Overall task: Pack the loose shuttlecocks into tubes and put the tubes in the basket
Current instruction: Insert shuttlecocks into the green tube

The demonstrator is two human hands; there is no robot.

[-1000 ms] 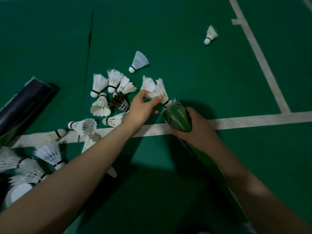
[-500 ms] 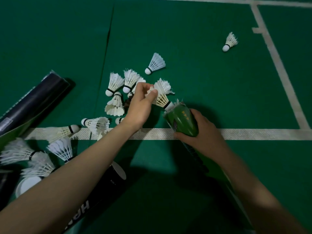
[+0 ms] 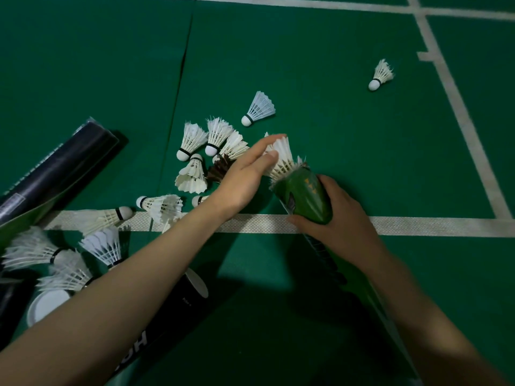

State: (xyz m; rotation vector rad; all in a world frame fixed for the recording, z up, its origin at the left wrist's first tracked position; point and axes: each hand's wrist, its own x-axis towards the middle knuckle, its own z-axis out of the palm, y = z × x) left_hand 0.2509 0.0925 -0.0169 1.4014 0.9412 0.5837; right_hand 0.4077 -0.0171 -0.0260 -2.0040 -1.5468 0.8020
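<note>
Currently your right grip [image 3: 340,227] wraps the tube [image 3: 303,196] near its mouth; left grip [image 3: 239,185], fingers straight, presses the shuttlecock [image 3: 284,160] sticking out of it, with loose shuttlecocks [image 3: 192,140] on the floor [image 3: 334,79] beside.

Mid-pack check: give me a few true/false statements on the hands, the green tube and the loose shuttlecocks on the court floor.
1. The right hand has its grip on the green tube. True.
2. The shuttlecock at the tube's mouth is fully inside. False: its feathers stick out, and the left hand touches them.
3. A lone shuttlecock lies well apart from the pile. True.
4. A basket stands beside the pile. False: no basket is in view.
5. Every loose shuttlecock is white. False: a dark brown shuttlecock lies in the pile.
</note>
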